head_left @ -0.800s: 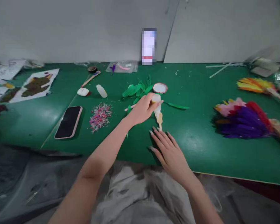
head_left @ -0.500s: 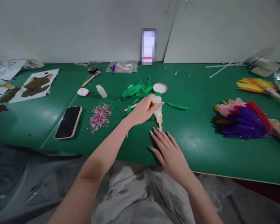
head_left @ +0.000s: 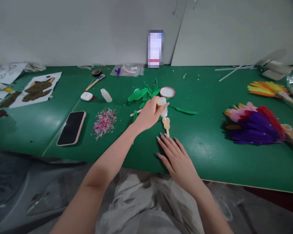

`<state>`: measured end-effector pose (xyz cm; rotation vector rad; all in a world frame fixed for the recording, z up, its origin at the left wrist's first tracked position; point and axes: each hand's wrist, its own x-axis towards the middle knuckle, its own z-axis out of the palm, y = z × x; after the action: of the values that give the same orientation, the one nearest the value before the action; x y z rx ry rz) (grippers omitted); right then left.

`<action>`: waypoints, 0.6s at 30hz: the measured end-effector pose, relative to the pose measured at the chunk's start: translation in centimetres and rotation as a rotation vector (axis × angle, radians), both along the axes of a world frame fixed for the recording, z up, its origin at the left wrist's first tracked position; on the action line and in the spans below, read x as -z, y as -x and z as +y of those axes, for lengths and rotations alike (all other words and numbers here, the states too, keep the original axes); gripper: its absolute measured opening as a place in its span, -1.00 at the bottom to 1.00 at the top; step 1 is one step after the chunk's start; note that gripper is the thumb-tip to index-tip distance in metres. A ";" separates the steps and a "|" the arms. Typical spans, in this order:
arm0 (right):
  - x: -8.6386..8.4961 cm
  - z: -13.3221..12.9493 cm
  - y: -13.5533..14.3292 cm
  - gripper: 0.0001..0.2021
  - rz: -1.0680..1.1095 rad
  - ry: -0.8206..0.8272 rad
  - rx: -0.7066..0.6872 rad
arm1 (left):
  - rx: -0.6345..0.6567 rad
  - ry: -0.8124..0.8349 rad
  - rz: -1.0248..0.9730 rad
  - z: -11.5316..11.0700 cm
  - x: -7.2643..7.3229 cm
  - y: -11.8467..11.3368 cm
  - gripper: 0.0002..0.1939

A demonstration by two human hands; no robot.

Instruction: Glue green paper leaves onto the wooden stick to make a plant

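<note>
My left hand is closed around a white glue bottle, turned nozzle down. The nozzle points at the shaped head of a small wooden stick lying on the green table. Fingers outstretched, my right hand rests flat, its fingertips at the stick's lower end. Green feathers lie in a loose heap beyond my left hand, and a single green feather points off to the right. Behind the bottle is a round white lid with a red rim.
To the left are a phone, colourful crumbs, a white case and a second small bottle. Purple, red and pink feathers and a yellow-orange bunch lie at the right. A lit screen leans against the wall.
My left hand has shifted the glue bottle slightly left and away from me, uncovering more of the stick's shaped head. My right hand has stayed put.
</note>
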<state>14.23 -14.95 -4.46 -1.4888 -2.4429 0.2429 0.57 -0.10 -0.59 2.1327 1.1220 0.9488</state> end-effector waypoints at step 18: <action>0.2 0.0 0.0 -0.53 0.029 0.014 0.009 | -0.079 -0.098 0.029 0.2 0.9 -0.4 -0.68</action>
<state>14.22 -14.94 -4.67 -1.4909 -2.4163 0.2779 1.00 0.11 -1.53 2.2001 1.2041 1.0311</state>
